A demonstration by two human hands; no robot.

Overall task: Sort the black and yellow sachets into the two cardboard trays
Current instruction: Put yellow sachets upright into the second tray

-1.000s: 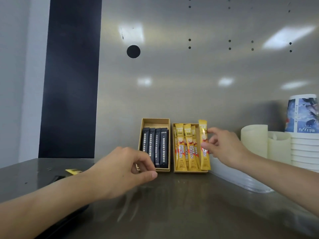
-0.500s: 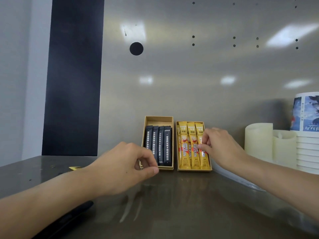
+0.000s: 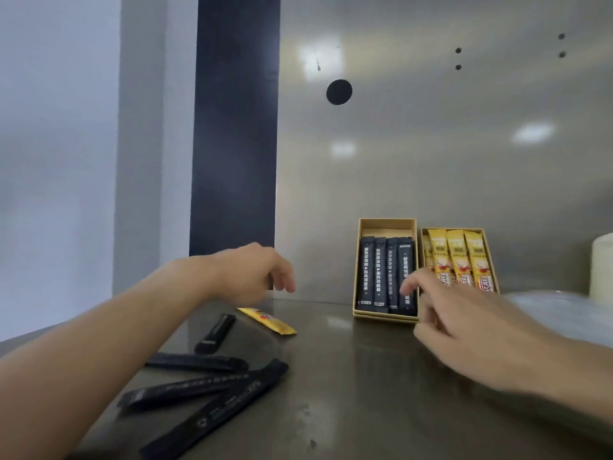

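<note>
Two cardboard trays stand side by side against the back wall. The left tray [image 3: 386, 224] holds several black sachets [image 3: 384, 273]; the right tray [image 3: 487, 247] holds several yellow sachets [image 3: 456, 257]. On the counter to the left lie one loose yellow sachet [image 3: 267, 321] and several loose black sachets [image 3: 215, 333]. My left hand [image 3: 252, 272] hovers just above the loose yellow sachet, fingers loosely curled downward, holding nothing. My right hand [image 3: 464, 323] is in front of the trays, fingers relaxed, empty.
The steel counter [image 3: 348, 376] meets a metal back wall [image 3: 431, 161]. A cream-coloured cylinder [image 3: 602, 267] and a clear plastic lid [image 3: 557, 310] sit at the far right. A dark vertical panel [image 3: 234, 127] stands at the back left.
The view has swung left, showing the loose sachets. My right hand has let go of the yellow sachet in the tray and pulled back. My left hand has moved left over the loose yellow sachet.
</note>
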